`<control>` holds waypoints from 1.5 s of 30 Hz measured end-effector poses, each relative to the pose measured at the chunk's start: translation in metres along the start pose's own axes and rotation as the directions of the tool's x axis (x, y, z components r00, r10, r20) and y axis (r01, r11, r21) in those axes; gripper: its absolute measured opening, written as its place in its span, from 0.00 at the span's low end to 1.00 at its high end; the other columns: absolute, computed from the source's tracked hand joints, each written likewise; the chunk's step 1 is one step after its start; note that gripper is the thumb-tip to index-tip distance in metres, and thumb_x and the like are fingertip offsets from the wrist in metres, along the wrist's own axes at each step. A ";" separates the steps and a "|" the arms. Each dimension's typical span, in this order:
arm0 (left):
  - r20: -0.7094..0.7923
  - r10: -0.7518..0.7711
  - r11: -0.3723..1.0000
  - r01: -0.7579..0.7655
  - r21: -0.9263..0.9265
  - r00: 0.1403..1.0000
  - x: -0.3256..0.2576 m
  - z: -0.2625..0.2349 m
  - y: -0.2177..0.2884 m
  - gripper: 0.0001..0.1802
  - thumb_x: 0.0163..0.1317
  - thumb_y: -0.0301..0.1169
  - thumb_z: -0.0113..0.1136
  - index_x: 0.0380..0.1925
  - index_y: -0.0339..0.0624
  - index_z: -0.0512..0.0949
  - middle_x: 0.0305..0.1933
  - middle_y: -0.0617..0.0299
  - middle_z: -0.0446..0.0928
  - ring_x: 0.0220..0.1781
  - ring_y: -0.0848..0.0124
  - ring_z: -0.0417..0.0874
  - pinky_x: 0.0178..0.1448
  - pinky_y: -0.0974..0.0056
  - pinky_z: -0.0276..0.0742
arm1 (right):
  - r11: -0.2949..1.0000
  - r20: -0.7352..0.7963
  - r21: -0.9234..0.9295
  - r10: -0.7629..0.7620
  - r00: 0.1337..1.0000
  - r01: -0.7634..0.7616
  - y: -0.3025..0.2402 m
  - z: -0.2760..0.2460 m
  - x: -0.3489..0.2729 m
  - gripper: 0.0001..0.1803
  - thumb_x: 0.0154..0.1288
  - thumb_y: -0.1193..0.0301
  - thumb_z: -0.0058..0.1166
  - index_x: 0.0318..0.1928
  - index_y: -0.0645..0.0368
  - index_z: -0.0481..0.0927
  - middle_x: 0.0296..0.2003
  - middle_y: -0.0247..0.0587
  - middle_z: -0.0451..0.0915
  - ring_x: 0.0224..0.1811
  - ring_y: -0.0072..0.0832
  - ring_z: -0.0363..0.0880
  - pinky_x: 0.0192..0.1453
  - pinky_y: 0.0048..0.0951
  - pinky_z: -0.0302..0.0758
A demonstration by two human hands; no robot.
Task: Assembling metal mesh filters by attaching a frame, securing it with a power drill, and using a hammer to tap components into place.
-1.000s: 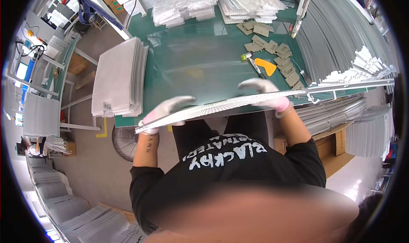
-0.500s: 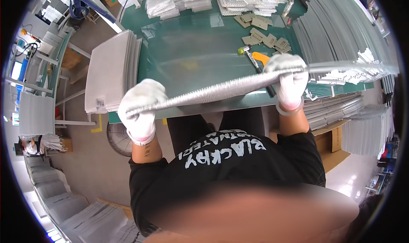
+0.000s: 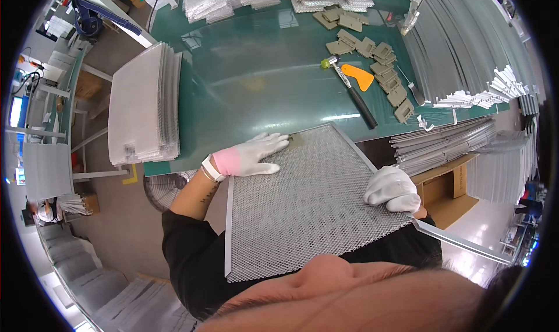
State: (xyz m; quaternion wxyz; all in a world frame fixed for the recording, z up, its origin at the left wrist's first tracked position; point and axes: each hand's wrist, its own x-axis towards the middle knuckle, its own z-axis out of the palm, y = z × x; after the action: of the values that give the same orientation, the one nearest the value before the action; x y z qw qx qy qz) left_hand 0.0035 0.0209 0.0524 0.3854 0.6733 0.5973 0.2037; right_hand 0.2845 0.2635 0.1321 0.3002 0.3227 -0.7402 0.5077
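Observation:
A honeycomb metal mesh panel (image 3: 308,209) lies tilted in front of me, its far edge by the table's front edge. Slim metal frame strips line its left and right sides. My left hand (image 3: 250,155), in a white glove with a pink cuff, rests flat with fingers stretched at the panel's far left edge. Beside those fingertips a small beige plate (image 3: 296,140) shows at the far edge. My right hand (image 3: 393,190), also gloved, is curled closed at the panel's right corner. From under it a loose-ended metal frame strip (image 3: 463,241) sticks out to the right.
On the green table (image 3: 233,93) lie a hammer (image 3: 356,96), an orange scraper (image 3: 358,77), and several beige plates (image 3: 384,73). Stacked mesh panels (image 3: 142,105) stand left; metal strips (image 3: 460,46) are piled right. A cardboard box (image 3: 451,192) and a fan (image 3: 166,189) are below.
The mesh panel has swung from edge-on over the table to face-up, nearer my body. My left hand has gone from gripping its edge to lying flat; my right hand has come lower.

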 end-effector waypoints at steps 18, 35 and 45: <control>-0.973 0.144 0.883 -0.422 0.208 -0.179 -0.038 -0.047 0.091 0.09 0.61 0.29 0.65 0.27 0.35 0.76 0.29 0.58 0.77 0.29 0.66 0.77 0.35 0.62 0.73 | 0.984 -0.396 0.092 0.178 0.901 -0.154 0.065 -0.014 0.105 0.06 0.62 0.82 0.51 0.39 0.67 0.79 0.33 0.45 0.81 0.35 0.30 0.80 0.42 0.30 0.76; -0.990 0.086 0.937 -0.329 0.118 -0.109 -0.044 -0.046 0.083 0.07 0.61 0.26 0.62 0.35 0.33 0.77 0.38 0.58 0.78 0.39 0.71 0.77 0.45 0.66 0.73 | 0.974 -0.668 -0.191 -0.036 0.743 -0.124 0.072 0.002 0.098 0.54 0.62 0.80 0.62 0.77 0.48 0.38 0.45 0.51 0.81 0.30 0.21 0.78 0.31 0.20 0.75; -0.991 -0.030 0.977 -0.214 -0.001 -0.129 -0.040 -0.058 0.069 0.09 0.61 0.20 0.59 0.42 0.33 0.80 0.42 0.61 0.80 0.44 0.75 0.79 0.51 0.69 0.74 | 0.843 0.020 -0.535 0.087 0.996 -0.063 0.049 -0.077 0.152 0.30 0.61 0.78 0.61 0.65 0.60 0.73 0.59 0.44 0.80 0.56 0.30 0.82 0.60 0.31 0.77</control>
State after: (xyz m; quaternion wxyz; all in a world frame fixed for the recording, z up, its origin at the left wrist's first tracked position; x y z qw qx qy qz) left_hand -0.0032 -0.0011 0.1484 -0.1541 0.2991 0.6155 0.7127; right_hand 0.1620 0.3241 0.2453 0.3416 0.2085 -0.8705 0.2864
